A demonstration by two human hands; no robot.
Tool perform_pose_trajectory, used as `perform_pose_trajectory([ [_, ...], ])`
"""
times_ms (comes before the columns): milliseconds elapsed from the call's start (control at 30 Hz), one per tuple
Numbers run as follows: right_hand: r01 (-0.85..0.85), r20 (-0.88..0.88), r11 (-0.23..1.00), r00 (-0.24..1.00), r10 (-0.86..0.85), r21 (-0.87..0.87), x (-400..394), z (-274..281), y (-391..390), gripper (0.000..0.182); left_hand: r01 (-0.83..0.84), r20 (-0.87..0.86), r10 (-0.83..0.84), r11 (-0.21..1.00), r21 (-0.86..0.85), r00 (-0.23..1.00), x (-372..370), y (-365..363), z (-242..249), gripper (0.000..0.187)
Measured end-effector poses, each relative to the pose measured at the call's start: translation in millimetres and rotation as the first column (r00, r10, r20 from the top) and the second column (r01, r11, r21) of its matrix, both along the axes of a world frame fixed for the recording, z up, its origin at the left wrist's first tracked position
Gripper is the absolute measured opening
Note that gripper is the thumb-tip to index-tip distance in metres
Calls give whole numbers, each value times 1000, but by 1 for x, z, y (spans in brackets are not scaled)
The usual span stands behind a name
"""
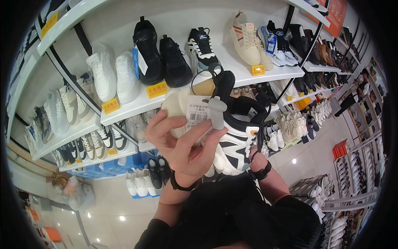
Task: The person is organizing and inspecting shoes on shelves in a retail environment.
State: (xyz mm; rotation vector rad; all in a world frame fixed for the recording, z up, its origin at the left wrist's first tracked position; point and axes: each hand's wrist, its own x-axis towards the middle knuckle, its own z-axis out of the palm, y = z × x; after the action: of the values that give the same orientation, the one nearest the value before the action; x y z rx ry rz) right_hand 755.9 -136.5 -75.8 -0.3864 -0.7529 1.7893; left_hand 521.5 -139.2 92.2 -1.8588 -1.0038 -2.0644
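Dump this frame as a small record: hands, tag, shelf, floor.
left hand: pinching barcode tag
right hand: at black-and-white sneaker, fingers mostly hidden
tag_print: barcode visible, small text unclear
white shelf: white sneakers, black sneakers, beige sneakers, yellow labels
tiled floor: glossy, light reflections

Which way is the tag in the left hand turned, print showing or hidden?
Print showing: the tag, pinched in the left hand's fingers, has its barcode and printed lines toward the camera.
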Motion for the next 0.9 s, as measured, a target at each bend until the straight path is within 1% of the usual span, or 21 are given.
perform_pose_trajectory([
  [67, -6, -2, 1000, 1000, 6, -5, -1, -1, 0, 65, 11, 33, -11, 1000, -4, 999, 0, 2, -1, 34],
  [200, -13, -3, 1000, 1000, 13, -11, -1, -3, 1, 66, 7, 35, -6, 1000, -10, 999, -1, 5, -3, 36],
  [267, -18, -8, 1000, 1000, 18, -12, 1, -4, 2, 66, 6, 27, -6, 1000, 0, 1000, -2, 6, -3, 43],
  [300, -18, -11, 1000, 1000, 18, -15, 2, -4, 1, 67, 4, 26, -4, 1000, -2, 1000, -3, 6, -3, 43],
  [367, -16, -14, 1000, 1000, 16, -13, 3, -5, 0, 67, 5, 43, -5, 1000, -7, 999, -3, 6, -4, 55],
  [400, -24, -16, 1000, 1000, 24, -12, 4, -5, 0, 67, 4, 42, -4, 1000, -7, 999, -3, 6, -4, 55],
  [467, -23, -20, 1000, 1000, 23, -11, 5, -5, -1, 67, 23, 53, -23, 1000, 12, 998, -2, 6, -4, 63],
  [500, -26, -18, 1000, 1000, 26, -6, 7, -4, -2, 67, 23, 52, -24, 1000, 16, 998, 0, 7, -3, 63],
  [567, -30, -16, 1000, 999, 30, -2, 8, -4, -2, 68, 12, 102, -19, 997, 74, 995, 2, 8, -1, 67],
  [800, -36, -18, 999, 999, 36, 12, 11, -4, -6, 69, 2, 88, -9, 997, 77, 996, 6, 3, 1, 68],
  [900, -41, -16, 999, 999, 41, 15, 12, -4, -8, 69, 16, 109, -26, 996, 90, 994, 9, 2, 1, 68],
])
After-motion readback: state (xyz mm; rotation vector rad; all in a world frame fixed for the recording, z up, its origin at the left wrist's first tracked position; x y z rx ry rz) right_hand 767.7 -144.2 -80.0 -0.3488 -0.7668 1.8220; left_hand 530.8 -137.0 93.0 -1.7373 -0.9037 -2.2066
